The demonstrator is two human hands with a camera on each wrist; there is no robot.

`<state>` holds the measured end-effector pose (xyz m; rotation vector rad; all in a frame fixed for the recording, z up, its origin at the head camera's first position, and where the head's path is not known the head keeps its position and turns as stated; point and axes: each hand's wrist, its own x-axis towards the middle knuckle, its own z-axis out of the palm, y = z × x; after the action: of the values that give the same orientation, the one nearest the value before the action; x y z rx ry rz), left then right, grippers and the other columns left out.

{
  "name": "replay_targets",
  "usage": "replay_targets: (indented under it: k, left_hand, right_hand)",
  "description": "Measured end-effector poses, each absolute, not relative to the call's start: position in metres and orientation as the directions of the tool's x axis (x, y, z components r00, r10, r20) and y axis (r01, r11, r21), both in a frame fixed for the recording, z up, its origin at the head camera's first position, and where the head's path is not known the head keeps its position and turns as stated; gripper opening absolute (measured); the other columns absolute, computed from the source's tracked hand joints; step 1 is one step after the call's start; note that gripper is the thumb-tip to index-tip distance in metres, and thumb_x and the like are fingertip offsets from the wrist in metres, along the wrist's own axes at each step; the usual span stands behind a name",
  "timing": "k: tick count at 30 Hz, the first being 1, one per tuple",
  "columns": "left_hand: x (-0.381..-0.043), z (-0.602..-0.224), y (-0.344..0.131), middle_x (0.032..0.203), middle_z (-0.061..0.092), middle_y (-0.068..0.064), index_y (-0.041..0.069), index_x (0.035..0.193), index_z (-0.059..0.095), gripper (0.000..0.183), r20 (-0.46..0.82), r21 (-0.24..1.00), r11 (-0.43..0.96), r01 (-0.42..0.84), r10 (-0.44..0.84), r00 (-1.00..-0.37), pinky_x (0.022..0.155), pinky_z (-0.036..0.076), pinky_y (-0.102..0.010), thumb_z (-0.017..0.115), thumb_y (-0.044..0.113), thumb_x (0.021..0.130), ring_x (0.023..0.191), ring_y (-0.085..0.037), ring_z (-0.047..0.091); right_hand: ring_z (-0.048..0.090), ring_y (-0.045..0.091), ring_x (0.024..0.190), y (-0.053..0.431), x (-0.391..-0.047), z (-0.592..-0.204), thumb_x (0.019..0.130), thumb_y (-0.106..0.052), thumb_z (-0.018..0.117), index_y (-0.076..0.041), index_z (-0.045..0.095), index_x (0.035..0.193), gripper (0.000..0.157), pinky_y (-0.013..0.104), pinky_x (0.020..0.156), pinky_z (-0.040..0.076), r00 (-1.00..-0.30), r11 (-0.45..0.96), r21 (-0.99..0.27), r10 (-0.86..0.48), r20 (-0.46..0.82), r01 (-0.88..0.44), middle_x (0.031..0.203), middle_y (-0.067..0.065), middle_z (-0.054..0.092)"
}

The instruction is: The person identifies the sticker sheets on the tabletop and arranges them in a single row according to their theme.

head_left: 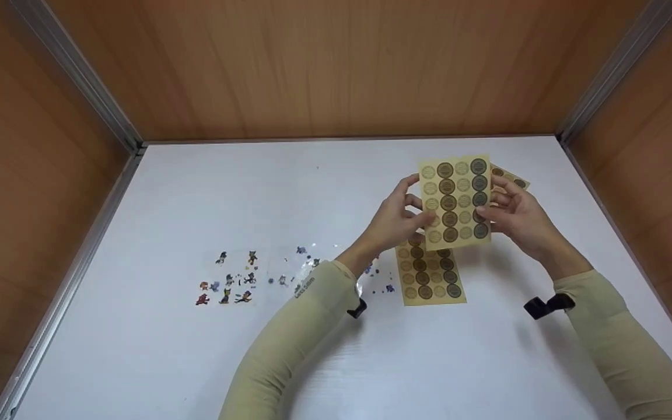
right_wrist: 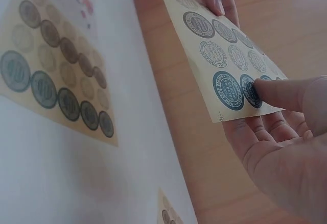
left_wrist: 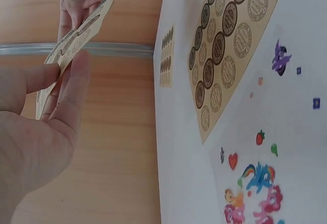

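Both hands hold one tan sticker sheet (head_left: 456,201) printed with rows of round seals, raised above the table. My left hand (head_left: 397,216) pinches its left edge, thumb on the printed face and fingers behind. At the opposite edge, my right hand (head_left: 517,216) grips it the same way, its thumb on a dark seal in the right wrist view. Below lies a second tan sticker sheet (head_left: 432,277) of the same print, its top hidden by the raised one. Behind the right hand, a third tan sheet (head_left: 511,176) is partly covered.
Clear sticker sheets with small cartoon figures (head_left: 228,280) lie left of the tan ones; the left forearm hides part of them. The left wrist view shows colourful pony stickers (left_wrist: 260,177). Wooden panels (head_left: 336,70) wall the white table (head_left: 225,192) at the back and sides.
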<state>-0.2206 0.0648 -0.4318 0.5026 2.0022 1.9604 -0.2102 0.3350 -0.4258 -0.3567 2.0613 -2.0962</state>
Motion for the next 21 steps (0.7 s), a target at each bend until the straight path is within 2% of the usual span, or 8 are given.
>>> replay_targets:
  k: [11, 15, 21]
  left_hand:
    - [-0.205, -0.444, 0.103, 0.104, 0.058, -0.002, 0.019, 0.16, 0.023, 0.08, 0.108, 0.988, 0.047, 0.145, 0.457, -0.883, 0.067, 0.064, -0.039, 0.068, 0.003, 0.097, 0.076, -0.016, 0.072]
    - [-0.199, -0.453, 0.117, 0.105, 0.057, 0.002, 0.019, 0.16, 0.022, 0.08, 0.09, 0.987, 0.079, 0.142, 0.456, -0.886, 0.065, 0.064, -0.036, 0.068, 0.002, 0.096, 0.074, -0.014, 0.07]
    - [-0.188, -0.467, 0.138, 0.112, 0.058, 0.002, 0.017, 0.163, 0.016, 0.086, 0.02, 0.985, 0.146, 0.093, 0.438, -0.899, 0.068, 0.063, -0.031, 0.066, -0.002, 0.096, 0.077, -0.009, 0.069]
  right_hand:
    - [0.073, 0.019, 0.091, 0.369, -0.19, -0.432, 0.094, -0.001, 0.07, -0.013, 0.038, 0.151, 0.067, 0.032, 0.07, 0.063, -0.978, -0.002, -1.0, -0.207, -0.016, 0.017, 0.11, 0.01, 0.071]
    - [0.072, 0.018, 0.089, 0.38, -0.182, -0.439, 0.094, -0.002, 0.07, -0.015, 0.035, 0.153, 0.07, 0.032, 0.071, 0.063, -0.982, 0.03, -0.999, -0.184, -0.05, 0.045, 0.106, 0.008, 0.071]
    - [0.072, 0.018, 0.089, 0.399, -0.177, -0.453, 0.095, -0.01, 0.073, -0.02, 0.034, 0.156, 0.073, 0.031, 0.072, 0.063, -0.984, 0.167, -0.983, -0.141, -0.107, 0.083, 0.107, 0.006, 0.07]
